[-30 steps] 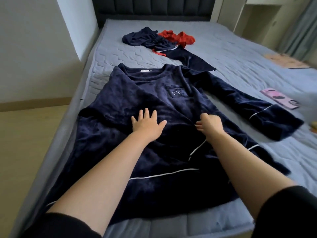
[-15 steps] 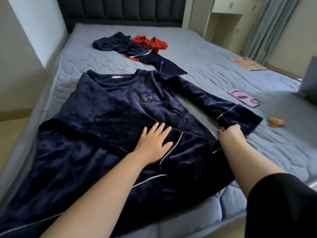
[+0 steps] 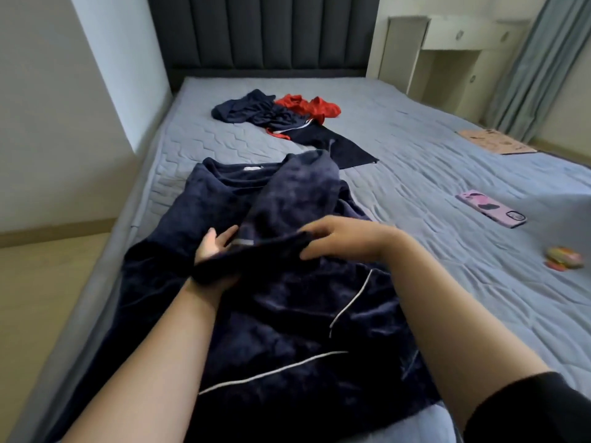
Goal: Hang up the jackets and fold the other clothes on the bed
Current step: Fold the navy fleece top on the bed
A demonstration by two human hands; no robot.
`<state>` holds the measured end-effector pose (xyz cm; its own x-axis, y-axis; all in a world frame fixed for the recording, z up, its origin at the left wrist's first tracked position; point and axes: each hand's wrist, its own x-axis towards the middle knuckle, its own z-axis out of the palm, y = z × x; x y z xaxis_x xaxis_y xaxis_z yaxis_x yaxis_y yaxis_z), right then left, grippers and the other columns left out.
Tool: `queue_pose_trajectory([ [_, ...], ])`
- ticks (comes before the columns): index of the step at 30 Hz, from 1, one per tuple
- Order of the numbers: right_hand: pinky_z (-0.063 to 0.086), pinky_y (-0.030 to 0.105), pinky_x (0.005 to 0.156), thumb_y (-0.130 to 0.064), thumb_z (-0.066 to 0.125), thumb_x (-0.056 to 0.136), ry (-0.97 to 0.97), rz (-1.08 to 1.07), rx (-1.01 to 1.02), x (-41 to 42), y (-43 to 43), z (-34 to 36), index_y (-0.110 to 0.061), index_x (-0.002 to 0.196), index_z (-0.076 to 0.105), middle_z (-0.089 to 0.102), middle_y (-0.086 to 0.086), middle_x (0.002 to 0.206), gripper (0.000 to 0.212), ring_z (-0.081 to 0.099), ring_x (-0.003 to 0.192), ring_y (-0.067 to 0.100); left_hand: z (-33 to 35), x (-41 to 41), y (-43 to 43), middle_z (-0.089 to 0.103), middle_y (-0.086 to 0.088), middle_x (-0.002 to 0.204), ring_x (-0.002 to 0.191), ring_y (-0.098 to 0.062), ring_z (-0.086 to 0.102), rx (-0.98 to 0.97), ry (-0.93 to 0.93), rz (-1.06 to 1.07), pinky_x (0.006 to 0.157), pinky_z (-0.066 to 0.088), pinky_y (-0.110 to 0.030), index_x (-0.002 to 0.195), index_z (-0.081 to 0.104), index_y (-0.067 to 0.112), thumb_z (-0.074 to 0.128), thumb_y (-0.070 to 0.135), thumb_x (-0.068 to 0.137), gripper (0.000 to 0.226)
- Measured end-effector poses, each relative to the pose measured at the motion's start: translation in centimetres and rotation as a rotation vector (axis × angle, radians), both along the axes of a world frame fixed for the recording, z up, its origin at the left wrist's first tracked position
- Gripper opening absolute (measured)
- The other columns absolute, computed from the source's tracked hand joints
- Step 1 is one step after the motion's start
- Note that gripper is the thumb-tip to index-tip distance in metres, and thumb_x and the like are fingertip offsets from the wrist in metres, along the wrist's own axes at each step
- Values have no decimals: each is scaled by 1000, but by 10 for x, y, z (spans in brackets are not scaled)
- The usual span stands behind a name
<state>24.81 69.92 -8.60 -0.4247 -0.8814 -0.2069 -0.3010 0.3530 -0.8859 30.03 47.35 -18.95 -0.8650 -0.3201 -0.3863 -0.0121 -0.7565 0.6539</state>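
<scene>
Navy velvet pyjama top (image 3: 287, 314), white piping: lower centre, on quilted grey bed (image 3: 415, 174). Right hand (image 3: 345, 241) grip pinching sleeve cuff (image 3: 256, 257); left hand (image 3: 212, 247) straight-fingered beneath. Advisable: lay sleeve square across chest, smooth flat.

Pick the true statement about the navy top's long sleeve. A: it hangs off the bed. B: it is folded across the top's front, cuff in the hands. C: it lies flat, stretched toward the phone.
B: the sleeve lies across the navy top, its cuff pinched by the right hand and draped over the left hand.
</scene>
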Motion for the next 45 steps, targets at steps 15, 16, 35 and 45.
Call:
queue_pose_trajectory([
  [15,45,27,59,-26,59,91,-576,-677,-28,-10,-22,-83,-12,94,57,48,6,70,15,49,58,17,27,23,-13,72,-13,94,79,-25,71,-514,-82,-406,66,57,-30,109,66,10,54,-1,86,28],
  [16,43,27,63,-19,57,91,-675,-633,-54,-12,-19,-82,-13,86,56,49,6,67,8,51,57,16,28,26,-19,70,-15,98,80,-26,70,-515,-86,-413,69,57,-31,110,65,9,52,-2,87,29],
  [35,52,23,48,-9,49,94,-810,-746,-105,1,-33,-103,-9,87,56,56,7,66,10,55,54,16,14,51,-53,70,-8,110,99,-23,66,-847,-253,-641,90,53,-37,117,63,18,65,17,87,29],
  [45,53,23,50,-29,65,71,-787,-255,99,37,-48,-90,-11,92,63,68,7,73,28,66,58,16,49,64,-54,58,3,73,54,-9,58,-1338,-617,-839,49,48,-19,102,55,22,61,60,81,44],
])
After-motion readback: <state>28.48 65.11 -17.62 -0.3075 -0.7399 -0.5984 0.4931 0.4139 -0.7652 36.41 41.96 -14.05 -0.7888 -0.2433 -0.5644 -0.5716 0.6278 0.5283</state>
